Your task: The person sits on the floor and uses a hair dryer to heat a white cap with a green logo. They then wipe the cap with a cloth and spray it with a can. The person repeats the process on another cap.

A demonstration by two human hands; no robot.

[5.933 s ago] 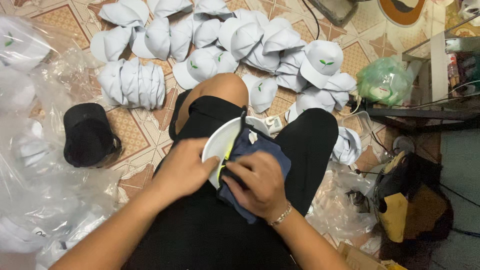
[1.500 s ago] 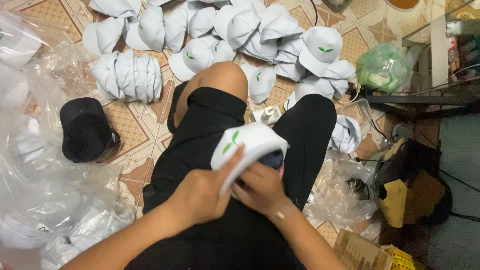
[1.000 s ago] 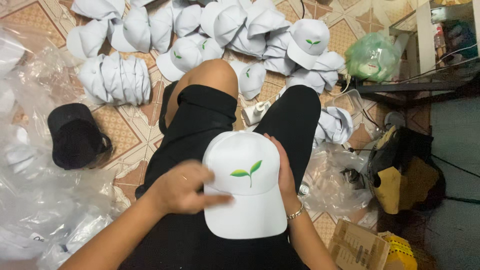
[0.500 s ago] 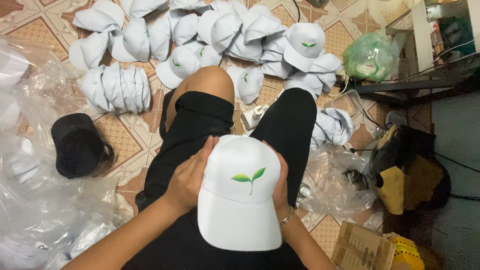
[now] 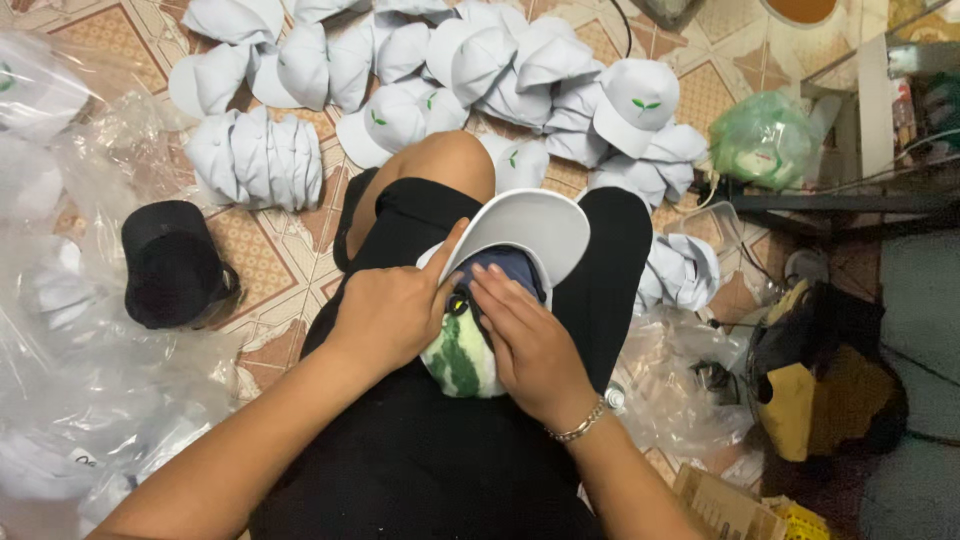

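We brace the white cap [image 5: 525,225] on our lap, brim up; our left hand [image 5: 390,310] grips its edge while our right hand [image 5: 530,340] presses flat into the dark lining [image 5: 505,268]

A single view comes from a camera on the person's head, looking steeply down over the lap and the floor ahead. It sits close to the hands: the left hand [image 5: 392,312] and right hand [image 5: 532,345] fill the centre, forearms entering from the bottom edge. The knees point toward the top of the frame, where the tiled floor [image 5: 262,250] stretches away. No second view exists, so nothing is shared.
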